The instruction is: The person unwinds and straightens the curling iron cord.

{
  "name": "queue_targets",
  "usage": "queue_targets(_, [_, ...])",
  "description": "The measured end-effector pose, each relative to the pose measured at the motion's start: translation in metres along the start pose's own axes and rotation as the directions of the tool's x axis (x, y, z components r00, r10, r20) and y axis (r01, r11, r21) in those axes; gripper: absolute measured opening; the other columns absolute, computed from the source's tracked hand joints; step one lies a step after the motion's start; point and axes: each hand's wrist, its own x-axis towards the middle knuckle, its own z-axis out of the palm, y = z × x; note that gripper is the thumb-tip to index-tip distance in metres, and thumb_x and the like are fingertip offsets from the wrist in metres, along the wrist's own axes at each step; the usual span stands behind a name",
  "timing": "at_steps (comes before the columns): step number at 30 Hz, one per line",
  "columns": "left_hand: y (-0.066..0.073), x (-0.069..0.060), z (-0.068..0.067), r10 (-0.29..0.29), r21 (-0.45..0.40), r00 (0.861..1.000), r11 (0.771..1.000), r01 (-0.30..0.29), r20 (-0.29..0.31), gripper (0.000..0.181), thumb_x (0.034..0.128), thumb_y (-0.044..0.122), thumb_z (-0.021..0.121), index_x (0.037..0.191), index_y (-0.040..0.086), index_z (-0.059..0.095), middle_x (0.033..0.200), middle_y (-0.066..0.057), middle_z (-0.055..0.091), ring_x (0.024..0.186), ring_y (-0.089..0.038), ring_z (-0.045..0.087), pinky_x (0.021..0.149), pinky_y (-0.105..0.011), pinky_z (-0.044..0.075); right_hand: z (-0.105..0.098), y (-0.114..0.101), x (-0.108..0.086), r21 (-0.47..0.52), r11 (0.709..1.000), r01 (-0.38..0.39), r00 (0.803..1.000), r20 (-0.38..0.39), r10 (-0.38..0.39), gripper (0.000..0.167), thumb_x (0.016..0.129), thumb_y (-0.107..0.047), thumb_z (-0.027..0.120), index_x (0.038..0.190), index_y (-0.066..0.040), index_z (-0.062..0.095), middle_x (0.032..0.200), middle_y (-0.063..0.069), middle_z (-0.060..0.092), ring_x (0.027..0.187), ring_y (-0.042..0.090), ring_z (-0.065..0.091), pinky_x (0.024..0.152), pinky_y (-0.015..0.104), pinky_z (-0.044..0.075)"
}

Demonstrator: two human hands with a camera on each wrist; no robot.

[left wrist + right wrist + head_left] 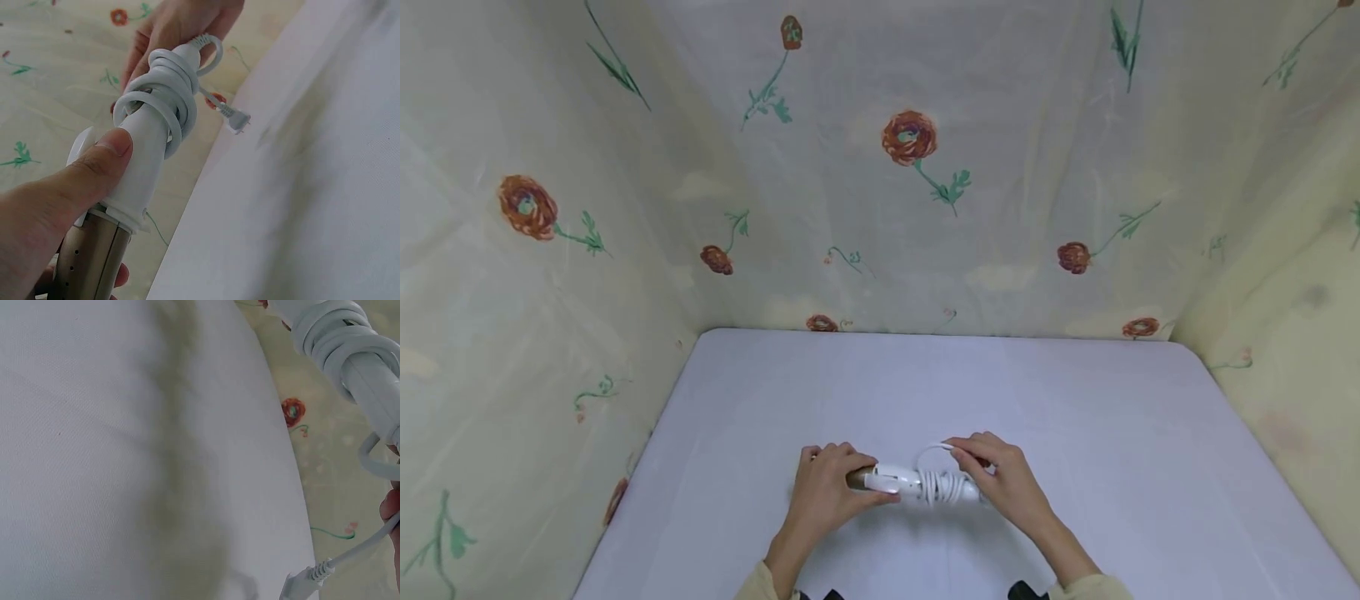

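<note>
Head — left hand [831,490] grips hair iron [897,481].

Your appliance [897,480]: white handle [139,178], bronze barrel [89,256]. Around it, white cord [167,78]; beneath it, pale lavender surface [940,392]; beyond it, cream cloth [1015,175], printed rust-red, green-stemmed flowers [895,148].

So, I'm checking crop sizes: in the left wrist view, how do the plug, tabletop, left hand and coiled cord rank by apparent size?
1. Tabletop
2. Left hand, partly shown and close to the camera
3. Coiled cord
4. Plug, clearly smallest
</note>
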Motion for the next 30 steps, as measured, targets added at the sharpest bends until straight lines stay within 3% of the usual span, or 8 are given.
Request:
queue_targets(19, [-0.003, -0.003, -0.005, -0.003, 0.002, 1.0, 1.0, 0.003, 0.018, 0.057, 0.059, 0.073, 0.069, 0.094, 0.028, 0.075, 0.081, 0.015, 0.063, 0.074, -0.004, 0.053, 0.083, -0.039, 0.034, 0.005, 0.019, -0.006, 0.015, 0.999, -0.05, 0.997, 0.054, 0.049, 0.016, 0.087, -0.007, 0.066, 0.101, -0.011, 0.073, 0.07, -0.006, 0.063, 0.064, -0.003, 0.049, 0.057, 0.019, 0.045])
queue_targets(30, [-0.002, -0.001, -0.008, -0.004, -0.001, 1.0, 1.0, 0.004, -0.008, 0.059, 0.0611, 0.076, 0.065, 0.095, 0.029, 0.075, 0.081, 0.016, 0.063, 0.075, -0.003, 0.054, 0.083, -0.038, 0.035, 0.012, 0.024, -0.009, -0.006, 0.999, -0.051, 0.996, 0.069, 0.052, 0.014, 0.089, -0.011, 0.064, 0.099, -0.013, 0.073, 0.079, -0.013, 0.067, 0.067, -0.002, 0.048, 0.058, 0.02, 0.042])
